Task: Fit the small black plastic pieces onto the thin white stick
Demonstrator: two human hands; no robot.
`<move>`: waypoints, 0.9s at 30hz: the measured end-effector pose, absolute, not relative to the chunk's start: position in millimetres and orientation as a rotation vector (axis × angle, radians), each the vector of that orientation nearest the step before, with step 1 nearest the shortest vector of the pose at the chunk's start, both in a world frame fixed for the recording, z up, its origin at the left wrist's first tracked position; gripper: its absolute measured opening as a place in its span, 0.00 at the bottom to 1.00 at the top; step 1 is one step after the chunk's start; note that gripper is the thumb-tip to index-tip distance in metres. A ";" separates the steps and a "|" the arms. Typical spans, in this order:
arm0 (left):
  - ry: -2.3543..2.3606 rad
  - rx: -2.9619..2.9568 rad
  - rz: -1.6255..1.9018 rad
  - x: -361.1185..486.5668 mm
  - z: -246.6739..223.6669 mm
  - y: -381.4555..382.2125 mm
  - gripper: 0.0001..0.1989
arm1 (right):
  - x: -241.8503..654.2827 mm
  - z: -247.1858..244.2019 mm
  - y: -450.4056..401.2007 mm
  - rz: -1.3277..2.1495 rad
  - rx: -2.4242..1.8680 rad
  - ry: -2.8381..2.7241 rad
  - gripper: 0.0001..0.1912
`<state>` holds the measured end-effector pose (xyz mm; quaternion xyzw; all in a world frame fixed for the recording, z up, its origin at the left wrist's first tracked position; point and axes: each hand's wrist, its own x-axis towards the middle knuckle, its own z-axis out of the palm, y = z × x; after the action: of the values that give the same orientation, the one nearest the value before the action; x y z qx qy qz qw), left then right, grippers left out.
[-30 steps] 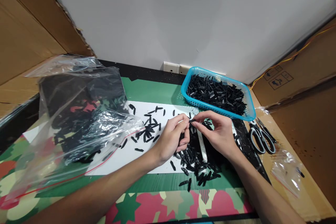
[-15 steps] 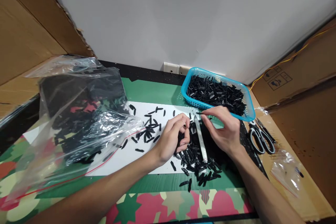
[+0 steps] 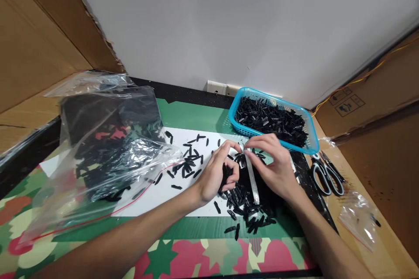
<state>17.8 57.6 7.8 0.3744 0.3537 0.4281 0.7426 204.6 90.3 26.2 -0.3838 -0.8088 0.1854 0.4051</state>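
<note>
My left hand (image 3: pixel 216 174) is curled over a heap of small black strips (image 3: pixel 237 198), with black pieces showing inside its bent fingers. Its index finger and thumb reach toward the fingertips of my right hand (image 3: pixel 275 161). That hand is closed in a pinch, and whatever lies between its fingertips is too small or hidden to make out. Both sets of fingertips come together at the upper end of a flat whitish stick (image 3: pixel 252 181), which slants across the heap. More black strips (image 3: pixel 188 168) are scattered on the white sheet (image 3: pixel 144 205) left of my hands.
A blue plastic basket (image 3: pixel 231 115) full of black strips stands at the back right by the wall. Scissors (image 3: pixel 327 176) and a small clear bag (image 3: pixel 358 222) lie on cardboard at the right. A big clear zip bag (image 3: pixel 108 157) covers the left side.
My right hand has moved slightly left and down, bringing the small black strip it pinched to my left fingertips, where it no longer shows. My left index finger has stretched out toward it.
</note>
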 end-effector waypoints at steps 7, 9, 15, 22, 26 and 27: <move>0.796 0.812 0.967 19.1 8.8 55.0 0.19 | 187.8 27.4 75.1 0.804 -0.844 -2.084 0.04; 0.832 0.844 0.981 18.8 9.4 54.3 0.20 | 185.9 28.1 72.8 0.830 -0.850 -2.088 0.03; 0.892 0.847 0.973 20.2 6.4 54.1 0.19 | 180.4 28.6 67.5 0.771 -0.895 -2.112 0.04; 0.838 0.797 1.003 20.9 6.6 57.3 0.16 | 185.4 28.9 71.6 0.822 -0.944 -1.962 0.05; 0.807 0.822 0.990 18.9 6.4 59.1 0.16 | 192.1 27.7 78.9 0.767 -1.013 -1.864 0.05; 0.799 0.826 0.982 18.7 6.1 59.4 0.16 | 193.4 27.4 80.2 0.755 -1.020 -1.848 0.05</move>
<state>18.7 59.4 6.1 0.3749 0.3624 0.4457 0.7276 193.4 80.2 27.4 -0.4097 -0.7423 0.3034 0.4348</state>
